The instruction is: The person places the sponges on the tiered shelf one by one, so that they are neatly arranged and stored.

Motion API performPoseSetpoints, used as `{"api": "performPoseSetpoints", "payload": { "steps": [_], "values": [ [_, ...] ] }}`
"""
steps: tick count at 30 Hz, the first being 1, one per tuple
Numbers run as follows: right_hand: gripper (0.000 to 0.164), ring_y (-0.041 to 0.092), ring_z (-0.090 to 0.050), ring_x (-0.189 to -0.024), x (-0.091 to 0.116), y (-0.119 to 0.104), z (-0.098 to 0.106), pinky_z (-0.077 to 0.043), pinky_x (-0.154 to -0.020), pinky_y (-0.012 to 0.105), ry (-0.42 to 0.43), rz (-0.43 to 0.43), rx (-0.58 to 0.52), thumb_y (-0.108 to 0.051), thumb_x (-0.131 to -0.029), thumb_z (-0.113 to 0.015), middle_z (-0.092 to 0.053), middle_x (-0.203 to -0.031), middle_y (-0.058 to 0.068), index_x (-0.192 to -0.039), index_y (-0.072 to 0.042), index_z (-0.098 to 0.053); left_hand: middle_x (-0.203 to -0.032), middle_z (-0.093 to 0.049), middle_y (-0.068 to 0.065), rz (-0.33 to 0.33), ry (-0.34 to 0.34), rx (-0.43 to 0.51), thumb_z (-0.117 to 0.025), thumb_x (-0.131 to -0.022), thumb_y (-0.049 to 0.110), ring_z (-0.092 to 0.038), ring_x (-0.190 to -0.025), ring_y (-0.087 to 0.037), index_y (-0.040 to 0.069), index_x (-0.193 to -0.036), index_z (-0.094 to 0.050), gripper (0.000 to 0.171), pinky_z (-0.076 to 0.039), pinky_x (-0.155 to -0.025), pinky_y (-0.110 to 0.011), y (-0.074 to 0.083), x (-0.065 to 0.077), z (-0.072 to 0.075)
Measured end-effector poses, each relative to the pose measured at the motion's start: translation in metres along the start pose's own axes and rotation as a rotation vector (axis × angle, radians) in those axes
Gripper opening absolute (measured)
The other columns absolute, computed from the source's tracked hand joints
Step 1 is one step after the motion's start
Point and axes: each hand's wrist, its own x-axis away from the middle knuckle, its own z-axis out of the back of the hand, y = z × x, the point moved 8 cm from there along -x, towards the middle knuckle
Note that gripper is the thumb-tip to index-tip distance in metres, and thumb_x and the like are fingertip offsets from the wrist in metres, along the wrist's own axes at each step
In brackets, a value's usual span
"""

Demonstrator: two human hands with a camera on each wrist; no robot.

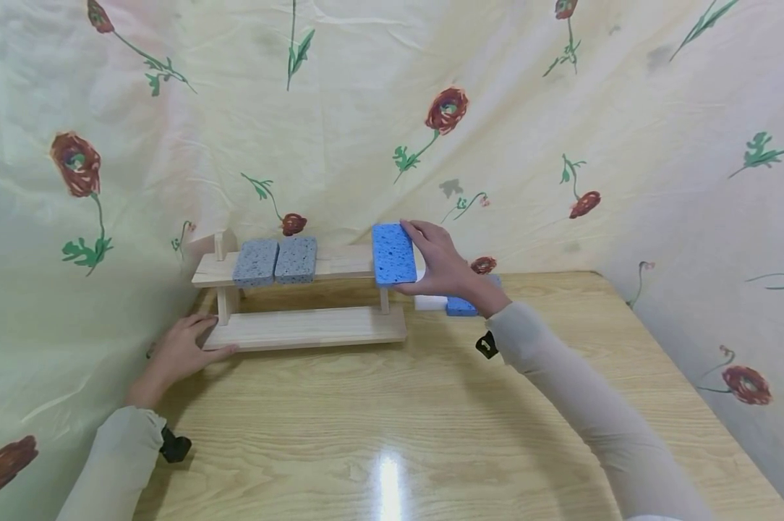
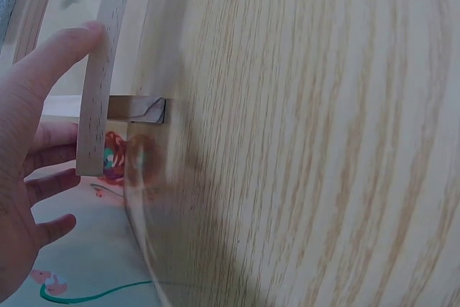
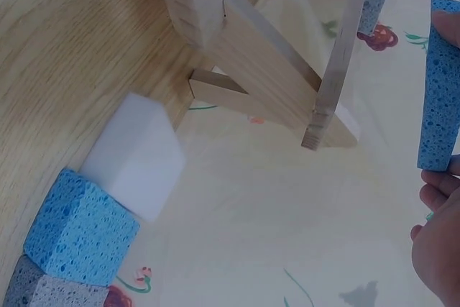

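Observation:
A two-tier wooden rack stands by the cloth at the back. My left hand holds the left end of its lower board, thumb on the front edge; in the left wrist view the thumb and the fingers lie on either side of the board. My right hand pinches a blue sponge by its edges, upright at the right end of the upper board. In the right wrist view this sponge appears edge-on. Two grey sponges lean side by side on the upper board's left part.
Right of the rack, partly behind my right wrist, a white sponge and a blue sponge sit on the wooden table. Grey sponges lie beside them. Flowered cloth hangs behind and at both sides.

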Motion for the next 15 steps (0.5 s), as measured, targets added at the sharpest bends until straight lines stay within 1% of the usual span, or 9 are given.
{"api": "performPoseSetpoints", "payload": {
  "steps": [7,15],
  "values": [
    [0.123,0.036,-0.027,-0.15,-0.014,-0.004,-0.007,-0.02,-0.124,0.057,0.003,0.008,0.014,-0.05,-0.072,-0.086,-0.031,-0.161,0.019,-0.162,-0.002,-0.019,-0.152,-0.039,-0.036,-0.001,-0.003,-0.002,-0.069,-0.082,0.072,-0.033,-0.138,-0.059,-0.003,-0.147,-0.049,0.101,-0.024,-0.092,-0.093,-0.001,0.0,-0.001],
    [0.123,0.033,-0.023,-0.152,-0.025,-0.005,-0.019,-0.016,-0.126,0.054,-0.022,-0.034,-0.018,-0.049,-0.073,-0.087,-0.028,-0.164,0.016,-0.164,-0.005,-0.016,-0.151,-0.04,-0.036,-0.015,0.01,0.007,-0.07,-0.082,0.071,-0.034,-0.137,-0.059,-0.003,-0.146,-0.05,0.1,-0.024,-0.093,-0.092,-0.002,0.001,-0.001]
  ]
}}
